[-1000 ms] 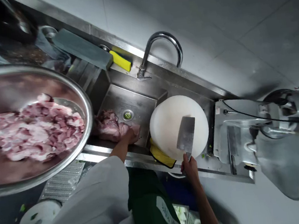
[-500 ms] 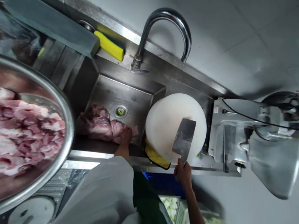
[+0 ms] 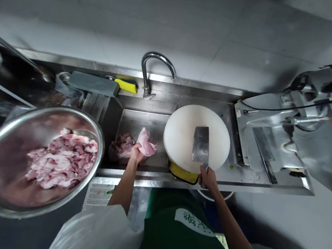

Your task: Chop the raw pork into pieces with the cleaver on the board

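Observation:
My left hand (image 3: pixel 136 154) grips a pink piece of raw meat (image 3: pixel 147 142), held up over the sink (image 3: pixel 146 120). More raw meat (image 3: pixel 121 146) lies on the sink floor to the left of that hand. In my right hand (image 3: pixel 208 177) is the handle of a cleaver (image 3: pixel 201 143). Its broad dark blade is over the round white cutting board (image 3: pixel 181 130); whether it rests flat on the surface I cannot tell. Under the board's near left edge, a yellow cloth (image 3: pixel 182 174) sticks out.
A large steel bowl (image 3: pixel 7 206) of cut meat pieces (image 3: pixel 63 160) stands left of the sink. Behind are a curved faucet (image 3: pixel 144 73), a yellow sponge (image 3: pixel 127 86) and a grey block (image 3: pixel 93 83). A metal slicing machine (image 3: pixel 265 129) occupies the counter at right.
My left hand has lifted a piece of meat up from the pile in the sink. The cleaver stays over the board in my right hand. The camera view has shifted, showing more to the left.

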`<state>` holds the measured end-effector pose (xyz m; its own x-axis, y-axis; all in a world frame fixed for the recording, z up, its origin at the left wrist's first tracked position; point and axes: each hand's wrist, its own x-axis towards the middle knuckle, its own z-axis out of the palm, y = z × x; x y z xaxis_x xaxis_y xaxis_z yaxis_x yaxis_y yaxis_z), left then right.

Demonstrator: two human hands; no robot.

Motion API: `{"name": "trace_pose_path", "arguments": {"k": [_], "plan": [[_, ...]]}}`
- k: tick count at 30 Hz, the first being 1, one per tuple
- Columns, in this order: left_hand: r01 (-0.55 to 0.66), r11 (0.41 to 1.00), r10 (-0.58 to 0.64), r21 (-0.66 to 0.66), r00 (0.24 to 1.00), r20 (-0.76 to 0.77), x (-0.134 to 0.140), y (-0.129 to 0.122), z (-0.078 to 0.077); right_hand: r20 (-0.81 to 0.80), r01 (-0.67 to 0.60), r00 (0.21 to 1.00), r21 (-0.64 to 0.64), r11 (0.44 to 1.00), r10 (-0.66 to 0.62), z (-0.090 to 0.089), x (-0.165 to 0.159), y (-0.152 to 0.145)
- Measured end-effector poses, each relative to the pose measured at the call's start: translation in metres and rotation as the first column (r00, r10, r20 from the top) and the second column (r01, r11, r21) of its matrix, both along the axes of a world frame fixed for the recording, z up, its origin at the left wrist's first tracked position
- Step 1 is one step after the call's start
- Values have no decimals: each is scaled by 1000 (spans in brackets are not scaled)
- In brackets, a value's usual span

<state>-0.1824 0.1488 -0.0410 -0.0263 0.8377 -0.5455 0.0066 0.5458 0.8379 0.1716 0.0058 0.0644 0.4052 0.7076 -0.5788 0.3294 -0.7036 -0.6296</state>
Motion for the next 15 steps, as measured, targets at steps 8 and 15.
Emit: {"name": "trace_pose_path", "arguments": {"k": [8, 15], "plan": [[-41, 950, 9, 310, 995, 104, 84, 21, 139, -150, -7, 988, 161, 987, 31, 1, 61, -18], [71, 938, -92, 338, 995, 47, 203, 12, 146, -219, 154, 968, 131, 979, -123, 13, 125, -43]]}}
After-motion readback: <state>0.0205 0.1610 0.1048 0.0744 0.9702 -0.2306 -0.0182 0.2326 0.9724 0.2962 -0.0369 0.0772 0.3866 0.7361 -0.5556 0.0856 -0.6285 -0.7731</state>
